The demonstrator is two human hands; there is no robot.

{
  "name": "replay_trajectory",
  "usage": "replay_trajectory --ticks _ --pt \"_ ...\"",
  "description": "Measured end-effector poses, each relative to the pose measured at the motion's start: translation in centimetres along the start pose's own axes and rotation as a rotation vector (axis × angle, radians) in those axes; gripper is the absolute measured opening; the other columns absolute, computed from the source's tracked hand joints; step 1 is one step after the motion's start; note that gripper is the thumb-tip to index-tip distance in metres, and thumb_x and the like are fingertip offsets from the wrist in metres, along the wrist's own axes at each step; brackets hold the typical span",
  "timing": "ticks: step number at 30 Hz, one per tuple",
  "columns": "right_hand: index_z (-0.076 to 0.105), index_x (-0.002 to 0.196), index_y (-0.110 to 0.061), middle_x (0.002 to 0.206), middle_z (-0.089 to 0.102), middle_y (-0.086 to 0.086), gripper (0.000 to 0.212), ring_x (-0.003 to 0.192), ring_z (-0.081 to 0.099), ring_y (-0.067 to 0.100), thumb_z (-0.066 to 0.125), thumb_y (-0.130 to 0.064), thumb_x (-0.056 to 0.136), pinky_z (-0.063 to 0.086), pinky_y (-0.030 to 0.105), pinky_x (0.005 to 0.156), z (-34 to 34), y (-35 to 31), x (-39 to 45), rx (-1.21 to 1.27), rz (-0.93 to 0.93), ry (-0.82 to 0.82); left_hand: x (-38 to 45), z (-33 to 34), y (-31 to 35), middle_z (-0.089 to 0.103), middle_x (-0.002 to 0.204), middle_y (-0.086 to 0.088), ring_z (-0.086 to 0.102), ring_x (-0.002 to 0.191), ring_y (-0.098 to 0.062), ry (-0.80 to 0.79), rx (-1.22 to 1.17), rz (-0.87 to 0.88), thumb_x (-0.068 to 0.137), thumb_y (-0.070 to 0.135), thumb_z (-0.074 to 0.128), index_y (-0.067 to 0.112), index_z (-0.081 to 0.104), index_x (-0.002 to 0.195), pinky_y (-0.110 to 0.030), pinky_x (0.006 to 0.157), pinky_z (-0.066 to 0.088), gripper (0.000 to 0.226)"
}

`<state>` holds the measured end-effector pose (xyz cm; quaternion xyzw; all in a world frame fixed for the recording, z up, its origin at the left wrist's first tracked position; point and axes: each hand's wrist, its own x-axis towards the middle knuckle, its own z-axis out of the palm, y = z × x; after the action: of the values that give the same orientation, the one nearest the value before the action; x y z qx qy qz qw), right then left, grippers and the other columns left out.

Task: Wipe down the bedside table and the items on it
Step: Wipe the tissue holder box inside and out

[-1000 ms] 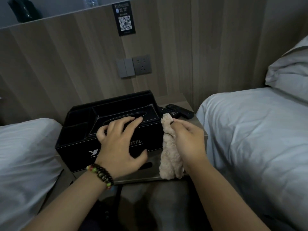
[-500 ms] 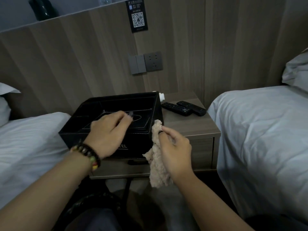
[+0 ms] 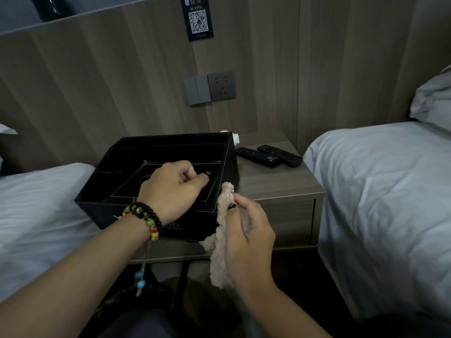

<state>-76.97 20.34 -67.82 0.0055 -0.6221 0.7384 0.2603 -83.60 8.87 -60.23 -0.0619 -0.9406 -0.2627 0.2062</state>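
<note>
A black hotel organizer box (image 3: 117,191) with a tissue slot sits on the left part of the wooden bedside table (image 3: 275,184), its left end reaching over the left bed. My left hand (image 3: 170,191), wearing a bead bracelet, lies on the box top with fingers curled into the tissue lid. My right hand (image 3: 246,232) grips a beige fluffy cloth (image 3: 219,264) and holds it against the box's front right corner. Most of the cloth hangs down in front of the table.
Two black remotes (image 3: 258,156) (image 3: 280,152) lie on the table's right rear. A small white object (image 3: 235,139) peeks out behind the box. White beds flank the table, left (image 3: 36,215) and right (image 3: 378,203). A wall socket (image 3: 220,85) is above.
The box has shifted left across the table, baring the tabletop on the right. My left hand went from flat on the lid to curled fingers. The cloth moved with the box's right corner.
</note>
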Motion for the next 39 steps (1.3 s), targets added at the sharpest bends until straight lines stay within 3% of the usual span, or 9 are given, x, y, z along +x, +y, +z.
replay_trajectory --ticks 5,9,14,19,25,30,33,35,39 --pt "0.068 0.111 -0.019 0.108 0.063 -0.010 0.026 0.103 0.058 -0.001 0.055 -0.006 0.092 0.045 0.009 0.084 0.9 0.7 -0.4 -0.003 -0.067 0.011 0.6 -0.1 -1.4 0.052 0.042 0.012 0.048 0.040 -0.005 0.060 -0.046 0.139 0.080 0.042 0.063 0.025 0.055 0.057 -0.023 0.053 0.035 0.030" --pt "0.066 0.114 -0.019 0.117 0.060 -0.013 0.029 0.112 0.055 -0.001 0.053 -0.014 0.089 0.044 0.012 0.093 1.8 0.8 -0.1 -0.026 -0.197 0.014 2.8 -0.6 -3.4 0.044 0.040 0.011 0.038 0.040 -0.008 -0.083 -0.237 0.262 0.069 0.043 0.059 0.018 0.052 0.056 -0.022 0.050 0.034 0.029" --pt "0.059 0.123 -0.001 0.132 0.049 0.011 0.032 0.127 0.049 0.019 0.050 -0.008 0.093 0.044 0.033 0.105 4.6 2.2 -0.7 -0.192 -0.579 -0.053 4.8 -1.1 -4.3 0.041 0.044 0.011 0.034 0.042 -0.003 -0.290 -0.458 0.297 0.067 0.026 0.063 0.020 0.049 0.047 -0.015 0.043 0.026 0.025" --pt "0.061 0.116 0.011 0.126 0.054 0.025 0.029 0.129 0.047 0.035 0.049 0.000 0.092 0.041 0.042 0.108 4.0 4.1 3.8 -0.385 -0.917 -0.016 5.3 -0.8 -4.9 0.038 0.047 0.012 0.031 0.046 0.001 -0.347 -0.517 0.329 0.065 0.028 0.061 0.013 0.041 0.052 -0.017 0.046 0.023 0.029" --pt "0.059 0.121 0.007 0.124 0.056 0.020 0.031 0.119 0.052 0.015 0.050 0.000 0.092 0.039 0.018 0.105 2.2 4.1 10.0 -0.248 -0.511 0.317 5.6 -0.5 -5.0 0.031 0.048 0.012 0.026 0.044 -0.004 -0.337 -0.476 0.309 0.074 0.011 0.059 0.024 0.038 0.046 -0.021 0.046 0.020 0.037" --pt "0.054 0.126 0.003 0.131 0.051 0.017 0.037 0.129 0.048 0.025 0.050 -0.002 0.090 0.040 0.038 0.109 5.5 4.5 3.5 -0.226 -0.628 0.216 5.6 -0.4 -5.1 0.034 0.048 0.011 0.028 0.046 -0.003 -0.357 -0.496 0.338 0.070 0.020 0.062 0.010 0.035 0.053 -0.018 0.045 0.022 0.034" --pt "0.052 0.125 0.006 0.134 0.045 0.017 0.036 0.133 0.043 0.034 0.051 0.003 0.089 0.038 0.047 0.109 6.5 5.0 2.4 -0.232 -0.784 0.133 5.5 -0.4 -5.2 0.036 0.052 -0.012 0.032 0.052 -0.013 -0.341 -0.485 0.392 0.071 0.026 0.057 -0.003 0.039 0.055 -0.025 0.049 0.026 0.038" --pt "0.057 0.120 0.010 0.130 0.050 0.021 0.033 0.129 0.047 0.035 0.051 0.005 0.088 0.039 0.044 0.108 5.6 5.0 4.6 -0.279 -0.844 0.146 5.5 -0.4 -5.2 0.035 0.053 -0.016 0.031 0.054 -0.018 -0.333 -0.484 0.384 0.071 0.027 0.057 -0.004 0.038 0.056 -0.031 0.050 0.025 0.039" --pt "0.060 0.119 0.007 0.123 0.056 0.021 0.032 0.120 0.053 0.021 0.052 0.001 0.089 0.042 0.026 0.105 4.1 3.3 9.0 -0.243 -0.659 0.308 5.6 -0.5 -5.3 0.032 0.048 0.011 0.028 0.046 -0.004 -0.332 -0.466 0.378 0.072 0.027 0.057 0.014 0.036 0.054 -0.017 0.046 0.024 0.031"
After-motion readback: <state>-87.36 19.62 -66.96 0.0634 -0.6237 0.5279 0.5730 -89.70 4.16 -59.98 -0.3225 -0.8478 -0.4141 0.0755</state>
